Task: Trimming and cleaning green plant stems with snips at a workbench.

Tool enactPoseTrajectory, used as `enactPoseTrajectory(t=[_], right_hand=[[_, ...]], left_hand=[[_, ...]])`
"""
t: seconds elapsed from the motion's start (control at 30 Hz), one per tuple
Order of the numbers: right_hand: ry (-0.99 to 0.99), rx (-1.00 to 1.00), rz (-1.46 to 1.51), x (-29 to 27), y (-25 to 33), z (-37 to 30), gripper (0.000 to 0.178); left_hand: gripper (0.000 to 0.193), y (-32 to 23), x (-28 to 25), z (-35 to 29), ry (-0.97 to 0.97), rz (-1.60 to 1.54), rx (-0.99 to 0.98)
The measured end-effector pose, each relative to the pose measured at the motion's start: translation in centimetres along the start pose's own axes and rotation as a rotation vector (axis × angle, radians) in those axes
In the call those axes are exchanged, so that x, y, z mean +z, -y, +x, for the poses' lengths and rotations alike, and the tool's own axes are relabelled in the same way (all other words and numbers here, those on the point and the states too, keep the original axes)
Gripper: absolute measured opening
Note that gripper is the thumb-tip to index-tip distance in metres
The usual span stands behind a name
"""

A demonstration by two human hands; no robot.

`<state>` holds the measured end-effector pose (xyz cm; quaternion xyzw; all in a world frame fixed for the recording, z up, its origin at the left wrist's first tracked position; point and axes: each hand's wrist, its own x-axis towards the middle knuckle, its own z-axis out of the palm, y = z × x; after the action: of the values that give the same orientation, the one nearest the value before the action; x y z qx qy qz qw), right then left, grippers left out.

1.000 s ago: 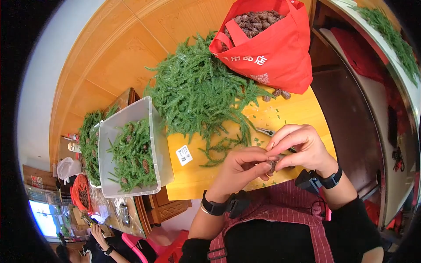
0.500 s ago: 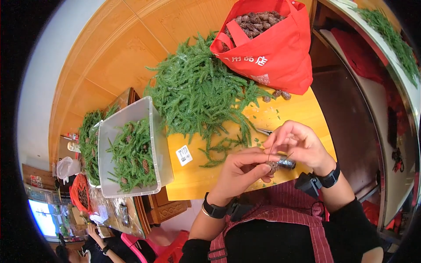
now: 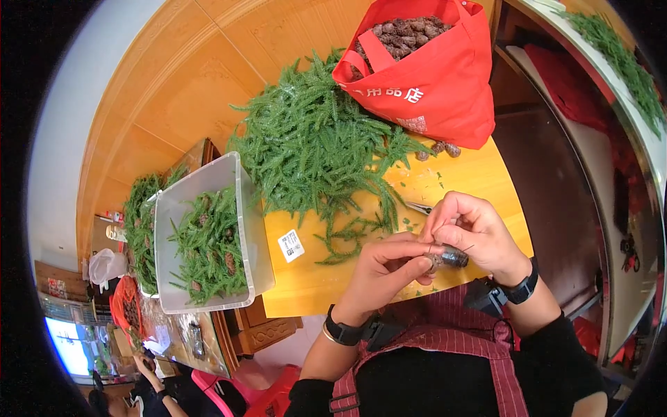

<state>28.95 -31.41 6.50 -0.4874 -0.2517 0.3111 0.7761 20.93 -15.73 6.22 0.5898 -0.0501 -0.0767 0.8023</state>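
Near the front edge of the yellow table, my left hand (image 3: 390, 267) pinches a small brown pine cone (image 3: 433, 263) between thumb and fingers. My right hand (image 3: 472, 233) is closed close beside it, its fingertips holding a thin dark wire that runs to the cone. Just right of the cone lies a dark, shiny cylinder (image 3: 455, 257), seemingly a wire spool, partly under my right hand. Beyond my hands, the metal jaws of a pliers-like tool (image 3: 419, 207) show, its handles mostly hidden. Loose green sprigs (image 3: 347, 240) lie to the left of it.
A large heap of green artificial fir sprigs (image 3: 313, 139) covers the table's far left. Behind stands a red bag (image 3: 445, 97) full of pine cones. At left, a clear plastic bin (image 3: 258, 264) holds sprigs with cones. A co-worker's arm (image 3: 154, 379) shows at lower left.
My right hand has come down and closer to the cone, drawing the wire from upright to lower. My left hand stays nearly in place. The co-worker's hand has shifted slightly.
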Motion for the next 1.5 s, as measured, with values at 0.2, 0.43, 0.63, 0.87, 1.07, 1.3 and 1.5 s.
enactPoseTrajectory(t=[0.2,0.43,0.63,0.87,1.07,1.3,1.5], right_hand=[[-0.067,-0.097,0.017,0.6,0.1,-0.5,0.015],[-0.042,-0.135,-0.042,0.7,0.6,-0.9,0.016],[-0.049,-0.147,-0.053,0.2,0.5,-1.1,0.013],[0.131,0.006,0.034,-0.6,0.7,-1.3,0.028],[0.14,-0.066,-0.056,-0.7,0.2,-0.9,0.026],[0.091,-0.154,-0.307,-0.5,0.9,-0.8,0.012],[0.027,-0.251,-0.397,-0.1,0.8,-1.1,0.013]], left_hand=[[0.016,0.2,0.2,0.0,-0.053,-0.048,0.018],[0.014,0.5,0.5,0.1,-0.08,-0.101,0.023],[0.014,0.8,0.4,-0.1,-0.063,-0.069,0.041],[0.018,0.4,0.2,-0.2,-0.097,-0.075,-0.006],[0.016,0.2,0.2,-0.1,-0.067,-0.057,0.004],[0.011,0.3,0.1,0.1,-0.025,-0.051,0.032],[0.013,0.5,0.4,-0.2,-0.067,-0.017,0.112]])
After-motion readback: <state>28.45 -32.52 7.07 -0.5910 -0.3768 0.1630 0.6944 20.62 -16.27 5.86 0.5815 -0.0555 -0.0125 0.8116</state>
